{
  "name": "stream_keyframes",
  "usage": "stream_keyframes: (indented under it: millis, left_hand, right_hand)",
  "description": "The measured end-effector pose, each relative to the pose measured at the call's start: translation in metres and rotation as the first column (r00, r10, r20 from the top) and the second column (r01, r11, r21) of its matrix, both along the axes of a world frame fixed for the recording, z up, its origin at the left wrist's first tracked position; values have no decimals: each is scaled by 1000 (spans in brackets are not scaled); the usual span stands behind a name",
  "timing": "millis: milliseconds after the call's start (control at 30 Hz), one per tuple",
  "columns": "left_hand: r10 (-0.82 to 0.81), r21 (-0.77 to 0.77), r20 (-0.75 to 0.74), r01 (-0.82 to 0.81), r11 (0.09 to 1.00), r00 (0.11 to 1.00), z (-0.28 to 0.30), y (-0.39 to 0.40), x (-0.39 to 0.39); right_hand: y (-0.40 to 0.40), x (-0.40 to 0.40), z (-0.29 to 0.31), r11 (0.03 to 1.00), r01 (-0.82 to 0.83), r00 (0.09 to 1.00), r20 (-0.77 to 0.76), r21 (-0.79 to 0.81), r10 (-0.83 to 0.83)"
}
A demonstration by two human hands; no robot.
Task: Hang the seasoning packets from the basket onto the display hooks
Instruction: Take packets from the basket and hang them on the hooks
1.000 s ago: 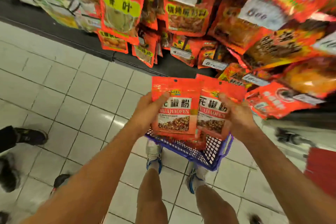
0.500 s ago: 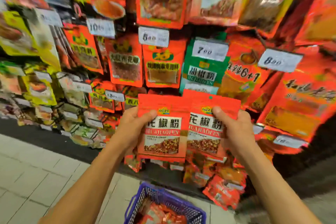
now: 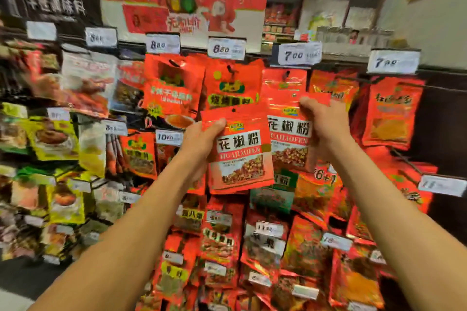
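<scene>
Up at the display rack, left hand (image 3: 202, 141) and right hand (image 3: 326, 124) each pinch a huajiaofen packet (image 3: 240, 151); tiny hang hole could easily miss its hook (image 3: 286, 74) and drop.

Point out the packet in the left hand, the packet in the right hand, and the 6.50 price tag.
Left-hand packet (image 3: 240, 156): head view, on its white label band.
Right-hand packet (image 3: 288, 131): head view, on its white label band.
6.50 price tag (image 3: 226, 48): head view, on the tag's middle.
</scene>
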State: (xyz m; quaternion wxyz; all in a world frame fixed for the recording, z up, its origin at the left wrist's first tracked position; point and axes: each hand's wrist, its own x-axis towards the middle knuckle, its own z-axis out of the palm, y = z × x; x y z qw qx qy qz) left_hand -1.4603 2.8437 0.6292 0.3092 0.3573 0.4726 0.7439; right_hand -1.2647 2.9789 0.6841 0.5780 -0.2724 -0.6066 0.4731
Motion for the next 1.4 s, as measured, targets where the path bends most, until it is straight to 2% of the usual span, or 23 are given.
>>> stream_keyframes:
  millis: [167,367,700,900,1067,1267,1400]
  left_hand:
    - [3,-22,9,-3,1000,1000,18,4,-17]
    - [-1,19,-38,2,1000,999,34,8,-20]
    - [-24,24,-61,25,999,998,37,27,-17]
    - [-31,18,-69,32,999,997,43,44,-18]
    - [-37,13,-77,38,999,996,42,52,-17]
    - [-30,9,-102,31,999,994,40,63,-18]
    - [-44,11,-108,46,999,993,44,70,-17]
  right_hand:
    - [22,-22,28,997,64,998,1,-50,-64]
    - [43,-34,41,988,97,995,33,-117,-94]
    - [70,-40,46,987,142,980,153,-71,-129]
    - [94,-49,36,973,232,950,217,-1,-227]
    - [124,-67,40,938,348,887,320,8,-332]
    - [155,-81,43,930,356,893,326,-91,-310]
    - [166,-83,42,938,332,900,333,-99,-283]
